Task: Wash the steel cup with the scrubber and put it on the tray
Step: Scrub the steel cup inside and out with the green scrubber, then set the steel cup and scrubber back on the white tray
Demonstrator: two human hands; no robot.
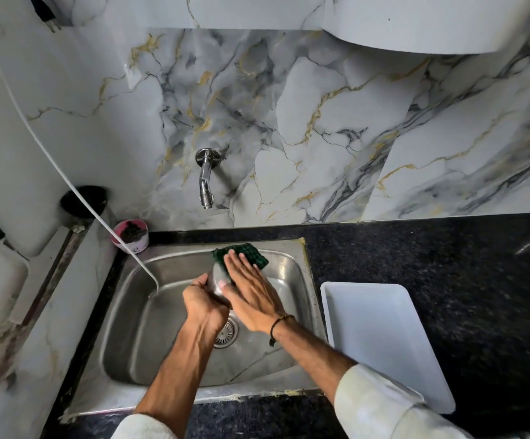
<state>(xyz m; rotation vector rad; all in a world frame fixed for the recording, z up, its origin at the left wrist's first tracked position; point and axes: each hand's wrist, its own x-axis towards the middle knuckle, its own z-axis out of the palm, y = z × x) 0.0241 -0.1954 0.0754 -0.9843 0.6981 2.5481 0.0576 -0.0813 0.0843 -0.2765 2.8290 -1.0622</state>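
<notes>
Steel cup [216,282] sits in the left hand [205,301], held over the sink [130,327] just above the drain [227,332]. Left fingers are curled round the cup & squeeze it tight. Right hand [251,289] is flat, fingers spread out straight, and it presses the green scrubber [244,253] vs. the cup's far side. Most of the scrubber pokes out past the fingertips; can't tell how much of it is under the palm. Step in hand looks like the scrub part of the wash, prob. early or mid way. Tap [206,182] on the wall shows no water coming out, so a rinse is likely not done yet. White tray [384,343] lies on the dark counter just right of the sink, with nothing in it. Next move prob. needs the right hand to rub the scrubber round the cup, inside too, while the left hand turns it. Wet steel may be slippy, so the left grip should stay firm.
</notes>
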